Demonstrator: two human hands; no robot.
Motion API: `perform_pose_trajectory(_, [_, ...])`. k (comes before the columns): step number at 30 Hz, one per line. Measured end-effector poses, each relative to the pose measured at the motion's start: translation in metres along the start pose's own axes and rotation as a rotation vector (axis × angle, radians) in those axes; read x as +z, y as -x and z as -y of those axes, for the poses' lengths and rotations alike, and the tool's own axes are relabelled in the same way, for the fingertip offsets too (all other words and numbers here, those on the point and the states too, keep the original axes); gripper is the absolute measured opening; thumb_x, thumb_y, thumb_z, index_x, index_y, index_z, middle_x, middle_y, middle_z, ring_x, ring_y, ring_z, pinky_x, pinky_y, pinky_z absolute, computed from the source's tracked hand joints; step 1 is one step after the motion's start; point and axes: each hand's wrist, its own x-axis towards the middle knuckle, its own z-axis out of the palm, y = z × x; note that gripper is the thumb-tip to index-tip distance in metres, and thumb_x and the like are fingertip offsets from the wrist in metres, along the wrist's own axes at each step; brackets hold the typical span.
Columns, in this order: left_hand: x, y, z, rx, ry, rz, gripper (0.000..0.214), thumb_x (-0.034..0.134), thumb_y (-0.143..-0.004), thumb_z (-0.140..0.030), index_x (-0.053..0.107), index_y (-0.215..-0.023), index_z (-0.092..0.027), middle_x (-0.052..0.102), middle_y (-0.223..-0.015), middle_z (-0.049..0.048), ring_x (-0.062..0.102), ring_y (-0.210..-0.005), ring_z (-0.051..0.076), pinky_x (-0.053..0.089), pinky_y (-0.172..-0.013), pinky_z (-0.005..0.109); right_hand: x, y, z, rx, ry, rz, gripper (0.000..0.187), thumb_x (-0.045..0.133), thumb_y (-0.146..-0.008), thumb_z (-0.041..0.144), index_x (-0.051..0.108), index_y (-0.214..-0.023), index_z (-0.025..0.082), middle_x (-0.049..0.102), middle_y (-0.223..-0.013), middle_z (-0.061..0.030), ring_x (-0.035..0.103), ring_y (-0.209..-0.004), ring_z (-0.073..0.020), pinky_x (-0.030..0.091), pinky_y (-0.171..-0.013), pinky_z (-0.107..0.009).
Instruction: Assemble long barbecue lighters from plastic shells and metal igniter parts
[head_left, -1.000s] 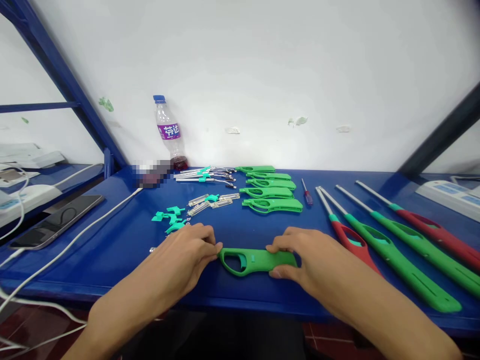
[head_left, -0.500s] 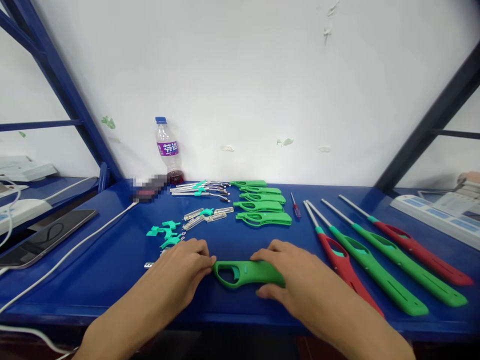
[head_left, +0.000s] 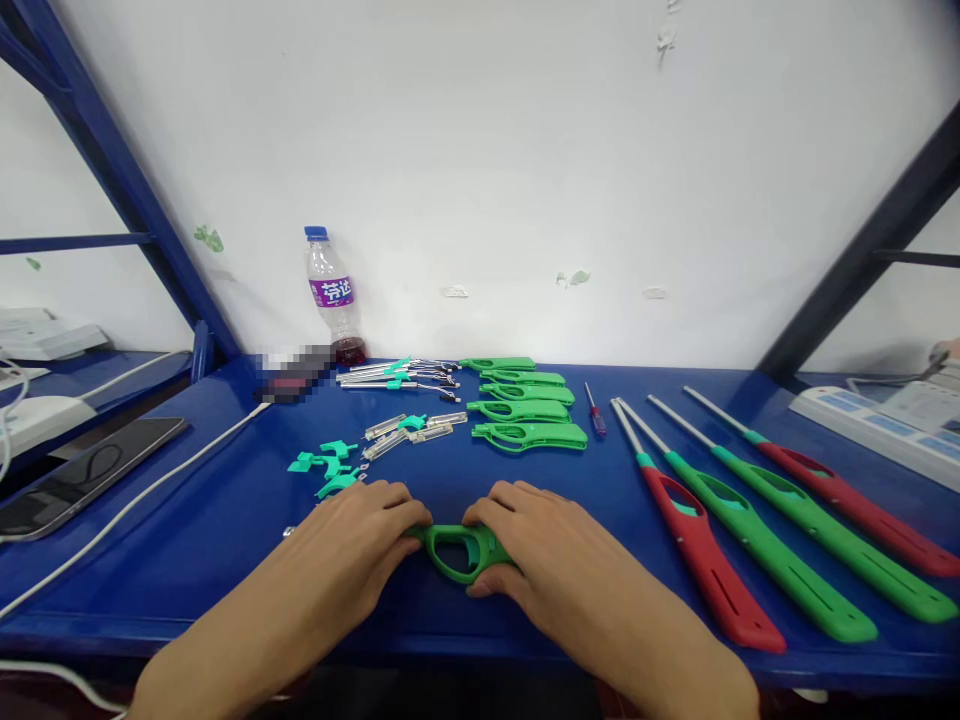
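A green plastic lighter handle (head_left: pixel 459 549) lies on the blue table (head_left: pixel 210 520) near its front edge. My left hand (head_left: pixel 352 545) pinches the handle's left tip with curled fingers. My right hand (head_left: pixel 536 550) lies over the handle's right part, fingers wrapped round it, and hides most of it. Only the trigger loop shows between the two hands.
Behind lie several green handle shells (head_left: pixel 525 405), metal tube parts (head_left: pixel 405 376), teal clips (head_left: pixel 326 465) and a small screwdriver (head_left: pixel 594 410). Several finished red and green long lighters (head_left: pixel 750 530) lie at the right. A bottle (head_left: pixel 334 295), phone (head_left: pixel 82 475) and white cable (head_left: pixel 150 495) are on the left.
My right hand has slid left along the green handle, covering more of it and closing the gap to my left hand. The view has shifted slightly.
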Motion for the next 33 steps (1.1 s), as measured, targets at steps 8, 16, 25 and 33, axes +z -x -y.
perform_pose_trajectory(8, [-0.001,0.002,-0.007,-0.018,0.007,-0.019,0.024,0.051,-0.104,-0.019,0.068,-0.114,-0.032,0.07,-0.111,0.0006,0.067,-0.103,0.023,0.048,-0.09,0.037,-0.004,0.001,0.002,0.019,-0.041,0.011,0.015,0.073,-0.097,0.021,0.068,-0.111,0.024,0.07,-0.11,-0.0002,0.067,-0.101,-0.0261,0.044,-0.083,-0.039])
perform_pose_trajectory(16, [0.011,0.012,0.004,-0.006,-0.13,-0.134,0.052,0.054,-0.106,-0.039,0.042,-0.157,-0.04,0.06,-0.151,0.005,0.058,-0.136,0.032,0.046,-0.11,0.049,-0.005,0.009,-0.016,-0.049,-0.063,-0.122,0.027,0.06,-0.105,0.027,0.06,-0.133,0.028,0.07,-0.126,-0.002,0.065,-0.116,-0.0271,0.047,-0.099,-0.045])
perform_pose_trajectory(25, [0.002,0.0,-0.014,0.109,-0.073,-0.078,0.032,0.047,-0.109,-0.027,0.065,-0.135,-0.036,0.069,-0.124,0.0025,0.067,-0.112,0.023,0.052,-0.1,0.041,-0.018,0.006,-0.022,0.167,-0.099,-0.327,0.038,0.042,-0.11,0.054,0.067,-0.107,0.025,0.075,-0.106,-0.0046,0.07,-0.094,-0.0274,0.047,-0.077,-0.038])
perform_pose_trajectory(33, [0.002,-0.004,-0.021,0.213,-0.046,-0.086,0.032,0.049,-0.108,-0.018,0.065,-0.131,-0.033,0.067,-0.121,0.0012,0.063,-0.113,0.023,0.051,-0.1,0.042,-0.008,-0.009,-0.011,0.103,-0.343,-0.212,0.012,0.056,-0.107,0.034,0.066,-0.108,0.03,0.077,-0.103,0.0016,0.069,-0.1,-0.0248,0.041,-0.081,-0.033])
